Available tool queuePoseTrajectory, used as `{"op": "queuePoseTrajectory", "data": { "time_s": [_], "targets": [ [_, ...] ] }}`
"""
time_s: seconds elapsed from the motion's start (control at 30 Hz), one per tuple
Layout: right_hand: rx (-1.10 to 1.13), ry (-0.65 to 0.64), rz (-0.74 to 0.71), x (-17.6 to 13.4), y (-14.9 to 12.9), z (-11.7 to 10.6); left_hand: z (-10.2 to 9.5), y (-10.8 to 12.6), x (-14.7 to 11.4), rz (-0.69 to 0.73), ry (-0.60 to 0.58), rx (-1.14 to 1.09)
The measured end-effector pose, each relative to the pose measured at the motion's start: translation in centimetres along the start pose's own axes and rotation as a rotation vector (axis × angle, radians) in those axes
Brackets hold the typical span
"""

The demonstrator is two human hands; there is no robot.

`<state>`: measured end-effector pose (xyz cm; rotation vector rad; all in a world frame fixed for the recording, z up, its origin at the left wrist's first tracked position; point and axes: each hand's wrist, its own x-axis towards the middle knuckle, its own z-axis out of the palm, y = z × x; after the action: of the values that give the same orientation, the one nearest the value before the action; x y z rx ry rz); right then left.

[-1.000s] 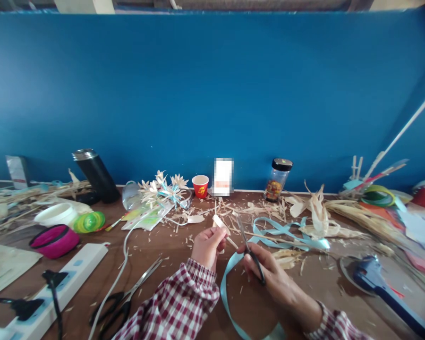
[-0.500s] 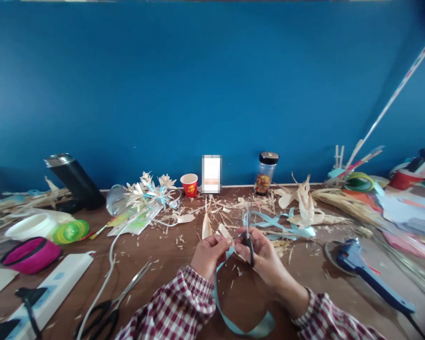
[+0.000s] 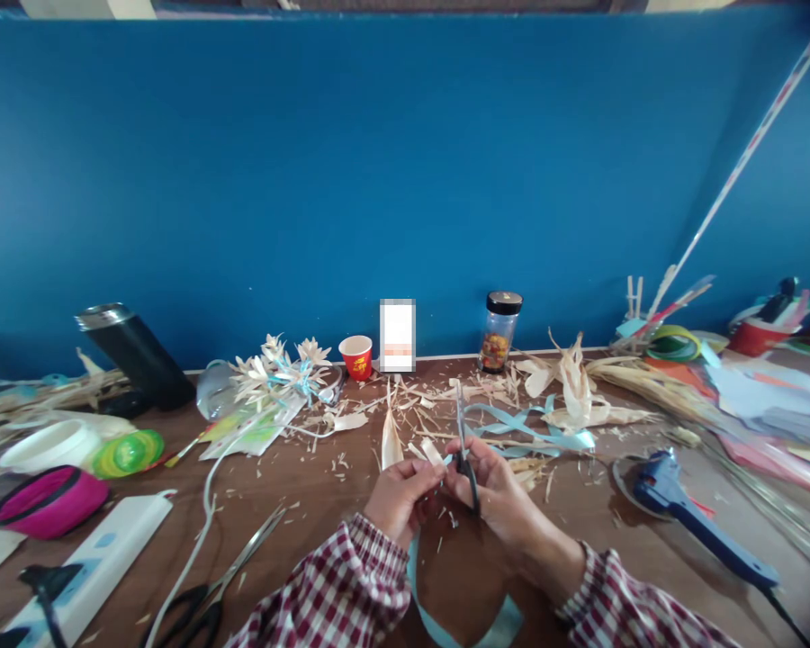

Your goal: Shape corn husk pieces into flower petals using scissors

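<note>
Two grips are working close together: my left grip [image 3: 398, 497] is pinching a pale husk strip [image 3: 431, 449], my right grip [image 3: 492, 484] is holding black-handled scissors [image 3: 463, 434], blades pointing away. Blue ribbon [image 3: 506, 621] is curving below both; spare shears [image 3: 251, 545] are lying left on the bench [image 3: 324, 490].

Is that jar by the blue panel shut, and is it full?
Shut, and only partly full: the black lid sits on the jar, and the colourful contents, visible through it, reach only partway up.
</note>
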<state>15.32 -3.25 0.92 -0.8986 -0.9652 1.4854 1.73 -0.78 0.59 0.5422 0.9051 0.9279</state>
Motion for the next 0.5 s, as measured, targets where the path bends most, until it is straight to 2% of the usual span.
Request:
{"op": "queuePoseTrajectory", "data": {
  "time_s": [0.2,0.5],
  "targets": [
    [-0.030,0.065,0.002,0.0,0.6,0.1,0.3,0.2,0.1,0.028,0.109,-0.061],
    [-0.028,0.094,-0.012,0.2,1.5,0.1,0.4,-0.1,0.2,0.054,0.125,-0.157]
  ]
}}
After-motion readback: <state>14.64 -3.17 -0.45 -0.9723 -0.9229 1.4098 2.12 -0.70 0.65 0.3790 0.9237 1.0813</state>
